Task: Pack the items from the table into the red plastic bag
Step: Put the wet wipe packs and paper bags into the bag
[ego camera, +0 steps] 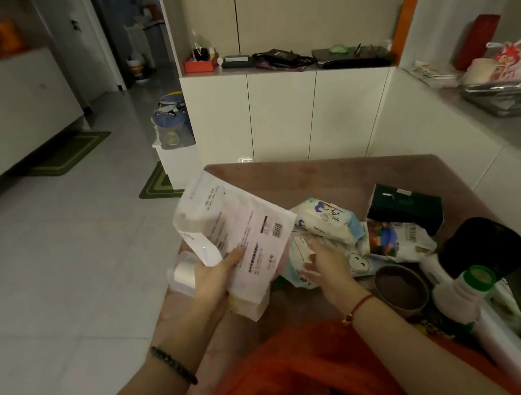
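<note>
The red plastic bag (303, 376) lies open at the near edge of the brown table (330, 174). My left hand (216, 276) grips a large white and pink printed pouch (240, 231), held tilted above the table's left side. My right hand (327, 261) hovers with fingers spread over a white pack with a smiley face (356, 263). Behind it lie a wet-wipes pack (325, 219), a colourful snack bag (395, 238) and a dark green box (404, 204). A brown round tin (402, 288), a black lidded container (483, 248) and a green-capped white bottle (465, 294) stand at the right.
A roll of clear plastic (183, 271) sits at the table's left edge. White cabinets (286, 114) stand behind the table, with clutter on top. A steel counter (506, 97) with a printed bag runs along the right. Tiled floor (65, 250) opens to the left.
</note>
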The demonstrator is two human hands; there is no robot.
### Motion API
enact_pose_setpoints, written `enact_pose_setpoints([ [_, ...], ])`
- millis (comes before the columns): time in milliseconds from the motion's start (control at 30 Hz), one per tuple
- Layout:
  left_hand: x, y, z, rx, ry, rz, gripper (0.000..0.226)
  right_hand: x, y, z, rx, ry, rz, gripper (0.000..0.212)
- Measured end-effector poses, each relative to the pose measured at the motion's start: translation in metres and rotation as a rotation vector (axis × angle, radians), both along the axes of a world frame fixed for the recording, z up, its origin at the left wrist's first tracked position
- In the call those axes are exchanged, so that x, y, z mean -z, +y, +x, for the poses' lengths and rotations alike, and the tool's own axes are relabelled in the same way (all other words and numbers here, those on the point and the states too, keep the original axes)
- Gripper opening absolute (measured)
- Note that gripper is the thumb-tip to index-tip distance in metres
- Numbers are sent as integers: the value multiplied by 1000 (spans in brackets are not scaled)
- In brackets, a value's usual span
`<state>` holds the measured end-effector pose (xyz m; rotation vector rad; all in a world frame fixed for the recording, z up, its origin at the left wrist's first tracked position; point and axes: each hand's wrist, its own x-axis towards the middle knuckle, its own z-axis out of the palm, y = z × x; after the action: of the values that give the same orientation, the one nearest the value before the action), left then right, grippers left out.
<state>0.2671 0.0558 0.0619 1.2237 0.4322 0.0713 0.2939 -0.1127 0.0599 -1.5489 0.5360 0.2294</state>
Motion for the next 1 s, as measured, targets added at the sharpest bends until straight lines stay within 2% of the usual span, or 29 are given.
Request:
enact_pose_setpoints([
  [33,0,5,2,-8,-3,-1,47,11,-11,5,-69,-64,-330,45],
  [100,4,13,6,-14,-2,-11,47,37,-28,10,-443,-166,-999,78],
  [133,6,16,8,-14,-3,-19,48,49,-33,13,-595,-173,-1205,84],
  [200,11,22,10,-20,-8,-34,48,63,-37,19,-748,-149,-1388,77],
  [300,16,28,9,-21,-23,-59,41,70,-34,30,-834,-97,-1443,68],
  [400,18,36,7,-26,-16,-51,41,63,-36,37,-834,-160,-1477,42],
  [500,20,42,6,-17,-29,-55,48,44,-45,37,-756,-218,-1430,28],
  [633,14,41,4,-3,-47,-59,47,14,-60,37,-481,-279,-1208,33],
  [733,11,38,2,-5,-41,-39,48,-12,-61,32,-286,-398,-1045,27],
  [900,-1,31,-4,-36,-25,-24,46,-80,-55,14,103,-674,-541,20],
  [1000,-18,24,-15,43,-45,8,50,-125,-62,-2,132,-673,-83,15],
])
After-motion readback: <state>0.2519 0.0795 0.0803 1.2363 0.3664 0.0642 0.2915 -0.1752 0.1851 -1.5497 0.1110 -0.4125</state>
